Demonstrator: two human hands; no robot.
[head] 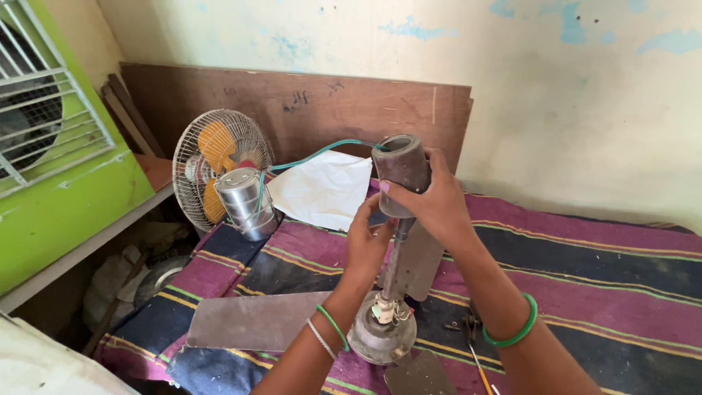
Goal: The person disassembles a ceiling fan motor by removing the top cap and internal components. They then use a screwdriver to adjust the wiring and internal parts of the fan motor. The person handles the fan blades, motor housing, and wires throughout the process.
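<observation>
Over the striped cloth [585,263], right hand [439,201] grips canopy cup [404,172], left hand [365,245] touches downrod [395,263].

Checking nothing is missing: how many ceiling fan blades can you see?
3: one blade lies left of the motor, one stands behind the rod, one is at the bottom edge. Others may be hidden.

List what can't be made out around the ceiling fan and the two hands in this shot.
Head view:
- Left hand: its fingers curl behind the fan rod, so what they grip is hidden.
- Canopy cup: the right hand covers its far side.
- Motor housing: the small wires and connector are too small to read.
- Front blade: cut off by the bottom edge.
- Small tools: partly behind the right forearm.
</observation>
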